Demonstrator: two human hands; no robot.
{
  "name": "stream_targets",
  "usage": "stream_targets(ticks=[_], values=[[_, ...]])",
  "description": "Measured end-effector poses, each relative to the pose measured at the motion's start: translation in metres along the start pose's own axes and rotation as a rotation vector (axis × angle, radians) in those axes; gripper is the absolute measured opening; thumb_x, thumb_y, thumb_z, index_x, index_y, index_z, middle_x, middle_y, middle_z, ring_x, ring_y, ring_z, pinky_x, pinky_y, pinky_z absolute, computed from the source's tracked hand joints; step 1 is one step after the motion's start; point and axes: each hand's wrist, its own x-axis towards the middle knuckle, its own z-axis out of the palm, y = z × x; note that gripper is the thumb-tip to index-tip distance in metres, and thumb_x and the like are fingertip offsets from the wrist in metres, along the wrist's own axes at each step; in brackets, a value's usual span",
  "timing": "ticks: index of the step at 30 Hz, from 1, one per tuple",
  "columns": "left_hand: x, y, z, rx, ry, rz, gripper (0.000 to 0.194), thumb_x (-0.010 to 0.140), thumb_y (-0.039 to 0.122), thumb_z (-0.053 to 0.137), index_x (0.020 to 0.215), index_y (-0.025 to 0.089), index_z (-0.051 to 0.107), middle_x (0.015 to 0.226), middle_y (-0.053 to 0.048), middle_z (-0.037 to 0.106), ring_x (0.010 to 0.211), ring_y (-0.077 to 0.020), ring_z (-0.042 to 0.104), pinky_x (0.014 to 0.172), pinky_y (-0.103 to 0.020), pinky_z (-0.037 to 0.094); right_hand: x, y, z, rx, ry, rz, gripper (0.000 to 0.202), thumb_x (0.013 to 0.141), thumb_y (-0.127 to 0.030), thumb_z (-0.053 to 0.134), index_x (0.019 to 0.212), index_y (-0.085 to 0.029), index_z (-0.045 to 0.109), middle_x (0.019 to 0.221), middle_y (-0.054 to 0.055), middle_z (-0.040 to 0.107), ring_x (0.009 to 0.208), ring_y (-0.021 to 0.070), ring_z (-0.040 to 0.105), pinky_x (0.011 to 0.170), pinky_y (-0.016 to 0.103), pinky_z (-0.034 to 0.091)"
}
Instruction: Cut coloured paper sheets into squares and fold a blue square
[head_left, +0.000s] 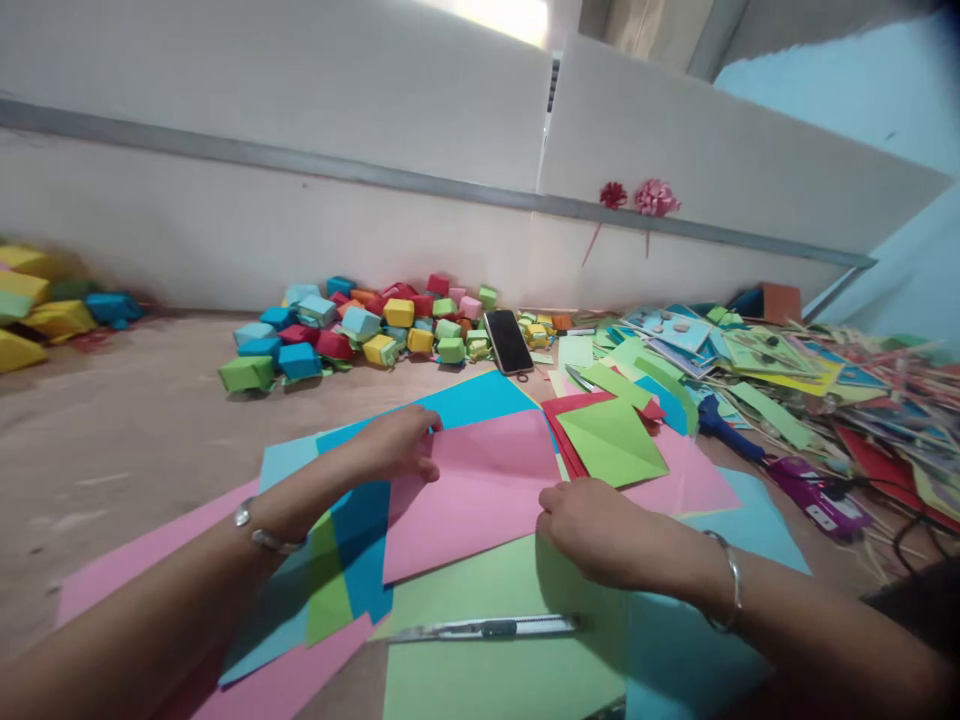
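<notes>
A pink sheet of paper (480, 490) lies in front of me on top of other coloured sheets. At its upper left edge is my left hand (397, 445), thumb and fingers apart, the fingertips touching the sheet. My right hand (589, 525) has its fingers closed at the sheet's lower right edge and pinches it there. Under the pink sheet spread a blue sheet (360, 540) and a light green sheet (465, 680). A box cutter (495, 628) rests on the light green sheet, just below the pink one.
Folded paper cubes (360, 322) are heaped by the wall, beside a phone (508, 342). Folded green paper (611, 440) and scissors (581, 379) lie to the right. Farther right are a blue glue gun (724, 430), a purple power strip (817, 495) and a pile of sticks and cards.
</notes>
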Motion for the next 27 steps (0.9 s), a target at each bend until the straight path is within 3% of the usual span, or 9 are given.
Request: stream_targets(ticks=[3,6,9,11,15,18,21,25,27], values=[[0.003,0.0,0.003,-0.018,-0.017,-0.043,0.048,0.06,0.036,0.075,0.105,0.02,0.069,0.094,-0.007,0.072,0.084,-0.0268,0.067,0.062,-0.029,0.042,0.019,0.011,-0.019,0.031,0.079,0.09,0.019,0.088,-0.006,0.054,0.088,-0.012,0.072,0.087,0.01,0.067,0.07,0.0163,0.056,0.054,0.03,0.026],[0.005,0.0,0.004,-0.021,-0.011,-0.043,0.034,0.058,0.034,0.077,0.087,0.02,0.07,0.087,-0.006,0.07,0.083,-0.0273,0.066,0.062,-0.029,0.041,0.05,0.027,-0.031,0.032,0.273,0.238,0.021,0.094,-0.013,0.052,0.107,-0.011,0.069,0.109,0.015,0.065,0.096,0.0224,0.059,0.066,0.03,0.035],[0.005,-0.002,0.004,-0.032,0.035,-0.023,0.043,0.055,0.032,0.08,0.095,0.02,0.071,0.101,-0.008,0.068,0.095,-0.0289,0.064,0.071,-0.03,0.044,0.083,0.05,-0.033,0.113,0.211,0.261,0.032,0.087,-0.023,0.068,0.118,-0.013,0.065,0.12,0.015,0.064,0.105,0.0252,0.059,0.072,0.028,0.039],[0.005,-0.004,0.004,-0.051,0.055,-0.019,0.052,0.054,0.031,0.081,0.103,0.021,0.07,0.108,-0.009,0.067,0.098,-0.0281,0.064,0.074,-0.029,0.045,0.1,0.067,-0.03,0.144,0.144,0.263,0.035,0.078,-0.029,0.077,0.11,-0.015,0.068,0.111,0.013,0.067,0.095,0.0238,0.063,0.067,0.027,0.039],[0.006,-0.008,0.007,-0.1,0.052,-0.03,0.053,0.053,0.032,0.083,0.103,0.022,0.069,0.099,-0.005,0.068,0.091,-0.0263,0.065,0.068,-0.029,0.044,0.12,0.089,-0.024,0.213,0.07,0.24,0.044,0.065,-0.037,0.086,0.102,-0.02,0.07,0.092,0.004,0.071,0.076,0.0188,0.061,0.056,0.025,0.035],[0.007,-0.01,0.01,-0.14,0.05,-0.034,0.044,0.054,0.031,0.085,0.093,0.022,0.068,0.086,-0.001,0.067,0.083,-0.0234,0.064,0.066,-0.028,0.043,0.121,0.092,-0.023,0.265,0.078,0.191,0.026,0.063,-0.032,0.085,0.08,-0.02,0.069,0.073,-0.002,0.065,0.064,0.014,0.054,0.054,0.024,0.031],[0.008,-0.011,0.011,-0.203,0.076,-0.032,0.027,0.07,0.035,0.08,0.086,0.018,0.065,0.079,0.001,0.065,0.071,-0.0166,0.059,0.067,-0.03,0.045,0.11,0.09,-0.025,0.3,0.188,0.151,0.015,0.067,-0.016,0.075,0.064,-0.019,0.061,0.063,-0.004,0.055,0.062,0.0116,0.048,0.055,0.024,0.028],[0.005,-0.009,0.001,-0.338,0.274,-0.017,0.02,0.066,0.028,0.076,0.081,0.019,0.067,0.079,0.0,0.068,0.073,-0.0172,0.06,0.068,-0.029,0.045,0.078,0.086,-0.03,0.324,0.456,0.161,0.016,0.074,-0.006,0.061,0.065,-0.018,0.054,0.07,-0.003,0.055,0.07,0.0122,0.049,0.062,0.023,0.032],[0.001,-0.006,-0.009,-0.42,0.396,0.009,0.013,0.066,0.032,0.071,0.071,0.021,0.068,0.073,0.0,0.068,0.073,-0.0185,0.061,0.066,-0.027,0.043,0.06,0.086,-0.032,0.317,0.601,0.204,0.017,0.077,-0.005,0.058,0.067,-0.018,0.052,0.075,0.0,0.057,0.073,0.0135,0.05,0.066,0.024,0.034]])
